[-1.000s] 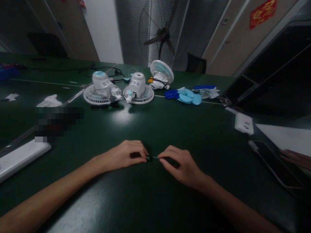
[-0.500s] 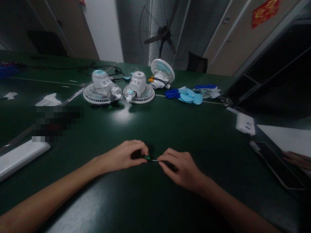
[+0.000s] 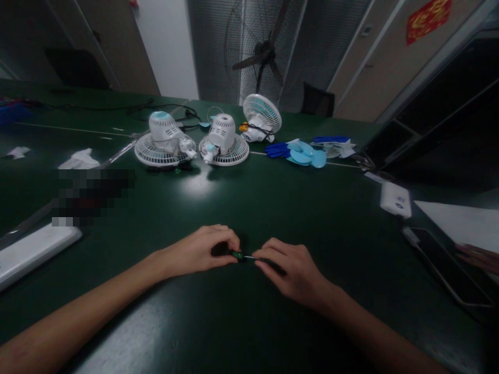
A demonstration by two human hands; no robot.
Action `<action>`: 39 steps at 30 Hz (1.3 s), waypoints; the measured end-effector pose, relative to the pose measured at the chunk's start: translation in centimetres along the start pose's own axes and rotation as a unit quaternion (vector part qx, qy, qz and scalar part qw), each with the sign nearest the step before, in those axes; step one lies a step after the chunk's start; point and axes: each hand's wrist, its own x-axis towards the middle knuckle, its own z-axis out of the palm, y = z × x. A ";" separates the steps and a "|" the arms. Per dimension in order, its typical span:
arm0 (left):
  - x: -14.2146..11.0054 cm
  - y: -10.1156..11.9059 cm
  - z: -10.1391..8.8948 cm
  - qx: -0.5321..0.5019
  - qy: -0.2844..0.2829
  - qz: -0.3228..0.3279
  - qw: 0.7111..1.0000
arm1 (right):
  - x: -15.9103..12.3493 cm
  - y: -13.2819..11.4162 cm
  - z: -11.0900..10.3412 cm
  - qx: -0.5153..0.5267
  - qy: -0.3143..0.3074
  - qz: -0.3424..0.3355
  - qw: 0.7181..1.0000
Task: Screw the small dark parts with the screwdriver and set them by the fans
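Over the dark green table (image 3: pixel 312 208) in front of me, the person's left hand (image 3: pixel 212 248) pinched a small green piece (image 3: pixel 238 255) between thumb and fingers, while the right hand (image 3: pixel 290 265) gripped a slim dark-handled tool (image 3: pixel 274 265), its metal shaft pointing at the piece, though whether they touched I couldn't tell.

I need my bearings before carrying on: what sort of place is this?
Probably an indoor workroom or workshop: small white fans sit on a large green table, light-blue fan blades lie loose nearby, and the right hand holds a slim tool.
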 end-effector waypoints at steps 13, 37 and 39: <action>0.1 0.2 -0.1 0.001 -0.003 -0.006 1.000 | 0.1 -0.1 -0.1 -0.013 -0.002 0.020 1.000; 0.2 0.3 0.0 0.000 0.000 0.005 1.000 | 0.1 -0.3 0.1 -0.028 -0.020 0.019 0.999; 0.2 0.3 -0.1 -0.002 0.002 0.008 1.000 | 0.1 -0.4 0.0 -0.018 -0.008 0.018 1.000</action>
